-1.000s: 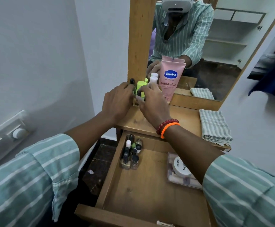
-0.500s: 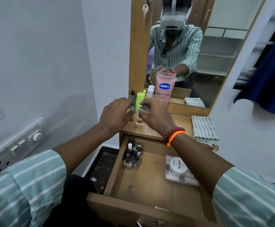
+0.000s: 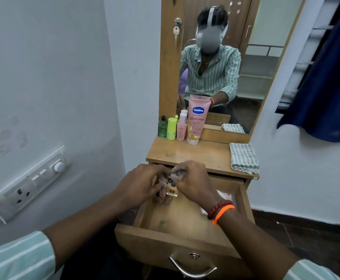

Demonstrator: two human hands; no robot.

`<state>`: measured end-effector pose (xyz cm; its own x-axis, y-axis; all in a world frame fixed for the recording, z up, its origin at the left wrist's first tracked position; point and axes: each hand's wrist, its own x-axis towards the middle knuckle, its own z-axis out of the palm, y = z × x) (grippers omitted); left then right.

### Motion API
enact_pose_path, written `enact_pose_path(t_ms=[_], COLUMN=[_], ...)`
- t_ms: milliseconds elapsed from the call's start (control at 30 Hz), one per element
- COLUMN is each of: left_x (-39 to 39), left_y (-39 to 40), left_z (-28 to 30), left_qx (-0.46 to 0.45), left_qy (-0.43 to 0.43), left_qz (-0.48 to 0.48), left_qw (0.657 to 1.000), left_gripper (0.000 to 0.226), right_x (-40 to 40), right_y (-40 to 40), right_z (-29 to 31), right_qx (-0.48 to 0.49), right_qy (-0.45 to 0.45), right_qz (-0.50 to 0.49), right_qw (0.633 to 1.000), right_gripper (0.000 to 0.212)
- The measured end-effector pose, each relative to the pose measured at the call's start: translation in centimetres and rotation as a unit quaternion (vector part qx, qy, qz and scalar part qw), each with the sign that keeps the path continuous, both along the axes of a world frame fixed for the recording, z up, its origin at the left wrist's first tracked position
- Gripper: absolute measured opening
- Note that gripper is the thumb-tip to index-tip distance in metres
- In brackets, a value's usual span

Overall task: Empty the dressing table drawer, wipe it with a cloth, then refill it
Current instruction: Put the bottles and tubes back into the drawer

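Reaching down now: both hands have left tabletop row and dropped into open drawer (image 3: 187,237). Left hand (image 3: 142,183) and right hand (image 3: 193,181) curled round cluster of small bottles (image 3: 170,188) at drawer's back left corner, gathering several at once; exact finger hold blurred. Earlier batch stands on top: green bottle (image 3: 162,128), lime tube (image 3: 171,129), pink bottle (image 3: 182,128), Vaseline tube (image 3: 195,120). Folded cloth (image 3: 244,158) waits at right edge, untouched. Emptying likely partway; clear case (image 3: 223,196) remains in drawer, mostly hidden behind right wrist.
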<state>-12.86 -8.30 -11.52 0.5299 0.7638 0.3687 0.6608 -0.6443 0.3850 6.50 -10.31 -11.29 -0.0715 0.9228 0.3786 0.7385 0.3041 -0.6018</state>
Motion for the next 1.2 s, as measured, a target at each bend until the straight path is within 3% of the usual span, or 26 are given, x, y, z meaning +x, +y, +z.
enact_pose_path(t_ms=[133,400,833,1200], left_x=[-0.4,-0.9,-1.1,-1.8], left_y=[-0.3,0.3,0.1,1.0], left_z=[-2.5,-4.8,-5.1,-3.7], left_qx=[-0.010,-0.023,-0.037,-0.003], left_qy=[0.027,0.051,0.051,0.057], left_qz=[0.007,0.034,0.046,0.047], left_qw=[1.000,0.998,0.997,0.997], left_gripper=[0.021,0.031,0.035,0.029], right_x=[-0.4,-1.3,-2.2,-0.4], right_y=[-0.8,-1.0,-1.5,-0.8], right_z=[-2.0,-4.3,-5.3,-3.2], right_qx=[-0.025,-0.061,-0.070,-0.037], right_qy=[-0.010,-0.003,0.007,0.001], right_qz=[-0.006,-0.002,-0.003,-0.011], right_qw=[1.000,0.998,0.998,0.999], right_gripper=[0.004,0.007,0.004,0.016])
